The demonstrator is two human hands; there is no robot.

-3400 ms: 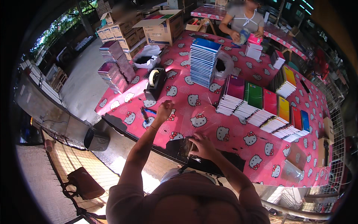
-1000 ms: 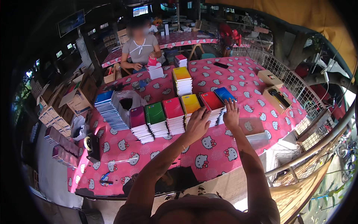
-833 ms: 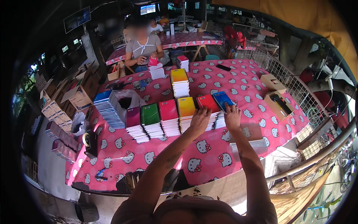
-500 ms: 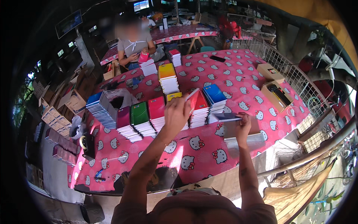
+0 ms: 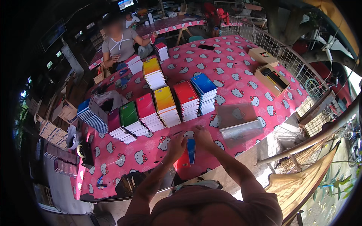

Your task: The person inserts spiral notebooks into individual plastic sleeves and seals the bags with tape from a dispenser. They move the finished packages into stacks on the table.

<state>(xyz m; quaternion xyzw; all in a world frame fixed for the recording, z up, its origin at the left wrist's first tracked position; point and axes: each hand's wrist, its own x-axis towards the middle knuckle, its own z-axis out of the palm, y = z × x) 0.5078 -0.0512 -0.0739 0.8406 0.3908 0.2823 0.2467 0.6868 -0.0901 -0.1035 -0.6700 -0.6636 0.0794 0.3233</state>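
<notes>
Close to my body, over the table's near side, both my hands are together at the top ends of two notebooks. My left hand [image 5: 178, 147] is closed on a red notebook [image 5: 183, 161]. Beside it, my right hand [image 5: 203, 136] is closed on a blue notebook [image 5: 192, 151], which partly overlaps the red one. My fingertips are partly hidden. Just beyond stand stacks of spiral notebooks in a row: purple [image 5: 114, 122], green [image 5: 129, 115], magenta [image 5: 146, 106], yellow [image 5: 164, 99], red [image 5: 186, 92] and blue [image 5: 204, 84].
Transparent plastic sleeves [image 5: 241, 130] lie right of my hands. A tape dispenser [image 5: 86, 153] stands at the left edge. Another yellow stack [image 5: 152, 67] rises behind the row. Across the table [image 5: 230, 73], a person [image 5: 120, 43] holds a red notebook. Cardboard boxes [image 5: 269, 77] sit far right.
Both hands have come down and inward toward my body, bringing the red notebook from the stacks and the blue one from the right. The co-worker's arm has swung out sideways with a notebook.
</notes>
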